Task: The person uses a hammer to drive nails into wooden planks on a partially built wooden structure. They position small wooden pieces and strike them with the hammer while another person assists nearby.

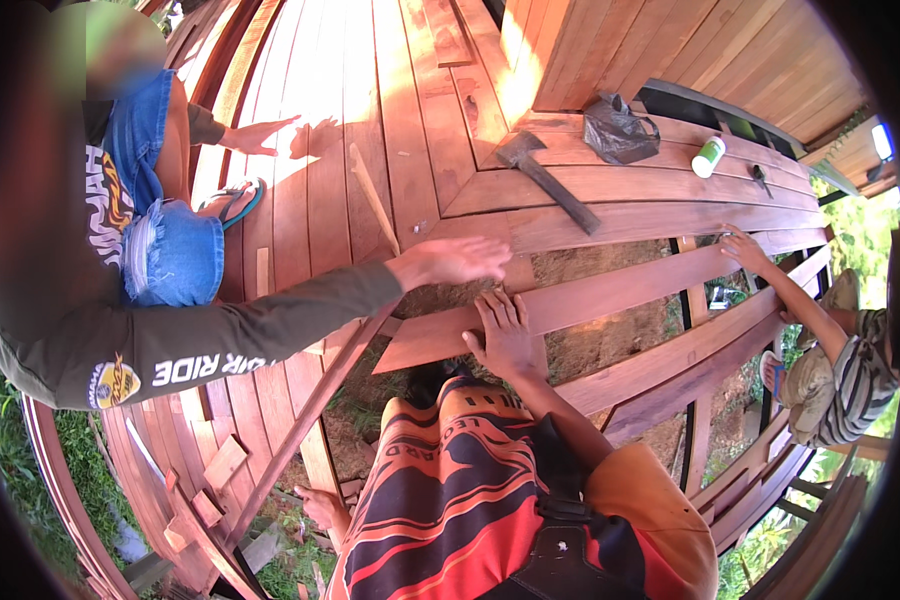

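My right hand (pixel 502 333) lies over the near-left part of a long reddish-brown plank (pixel 610 287). Its fingers are stretched out and a little apart on the wood. Low at the left, beside my striped shirt, my left hand (pixel 322 508) hangs near the deck framing with fingers partly extended; nothing shows in it. A co-worker's dark-sleeved arm reaches in from the left, and that open hand (pixel 460 260) hovers just beyond mine. At the plank's far right end, another person's hand (pixel 745 248) touches the wood.
An axe-like hammer (pixel 550 180) rests on the deck beyond the plank. Behind it are a black plastic bag (pixel 618 130) and a white-green bottle (pixel 708 157). A thin wood strip (pixel 373 198) lies left. Open gaps between joists show soil below; offcuts (pixel 225 462) lie lower left.
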`<state>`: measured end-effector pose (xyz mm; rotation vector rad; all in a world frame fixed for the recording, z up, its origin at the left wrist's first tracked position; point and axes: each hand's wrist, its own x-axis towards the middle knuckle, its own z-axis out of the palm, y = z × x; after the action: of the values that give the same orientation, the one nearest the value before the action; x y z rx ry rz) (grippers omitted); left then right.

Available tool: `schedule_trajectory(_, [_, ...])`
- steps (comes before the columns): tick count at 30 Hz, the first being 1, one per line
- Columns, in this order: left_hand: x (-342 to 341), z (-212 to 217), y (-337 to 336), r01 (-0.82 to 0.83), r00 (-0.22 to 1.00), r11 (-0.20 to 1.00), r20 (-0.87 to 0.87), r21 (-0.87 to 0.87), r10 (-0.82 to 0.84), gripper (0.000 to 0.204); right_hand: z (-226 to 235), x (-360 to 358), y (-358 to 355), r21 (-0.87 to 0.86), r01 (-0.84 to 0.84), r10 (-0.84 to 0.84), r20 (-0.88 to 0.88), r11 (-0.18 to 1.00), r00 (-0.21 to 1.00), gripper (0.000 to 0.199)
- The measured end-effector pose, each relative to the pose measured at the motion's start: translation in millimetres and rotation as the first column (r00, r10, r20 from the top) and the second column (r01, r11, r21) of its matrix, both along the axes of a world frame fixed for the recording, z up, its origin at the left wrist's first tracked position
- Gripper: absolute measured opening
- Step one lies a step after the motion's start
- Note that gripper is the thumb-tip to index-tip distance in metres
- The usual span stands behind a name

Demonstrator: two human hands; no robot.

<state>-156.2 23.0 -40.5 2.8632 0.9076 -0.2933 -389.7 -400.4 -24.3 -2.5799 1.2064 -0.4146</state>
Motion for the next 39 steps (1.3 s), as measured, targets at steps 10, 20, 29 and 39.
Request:
schedule_trajectory(10, [0.3, -4.2, 4.1, 0.009, 1.000, 1.000, 0.028, -0.001, -0.009, 0.091, 1.8, 1.3, -1.3, 0.021, 0.005, -0.005, 0.023, 1.000, 1.000, 0.068])
schedule_trajectory(20, [-3.2, 4.5, -0.8, 0.071, 0.997, 0.997, -0.013, -0.017, -0.071, 0.092, 3.7, 1.5, -2.9, 0.033, 0.001, -0.003, 0.050, 0.999, 0.999, 0.065])
schedule_trajectory(29, [-1.3, -7.0, 6.6, 0.010, 0.999, 1.000, -0.032, -0.021, -0.011, 0.091, 3.9, -9.8, -19.0, 0.052, -0.062, 0.057, 0.082, 0.997, 0.995, 0.066])
schedule_trajectory(39, [-1.7, -6.9, 2.6, -0.013, 1.000, 1.000, -0.005, -0.001, 0.013, 0.091, -4.0, -5.4, -28.8, -0.013, -0.069, 0.070, 0.044, 0.998, 0.997, 0.060])
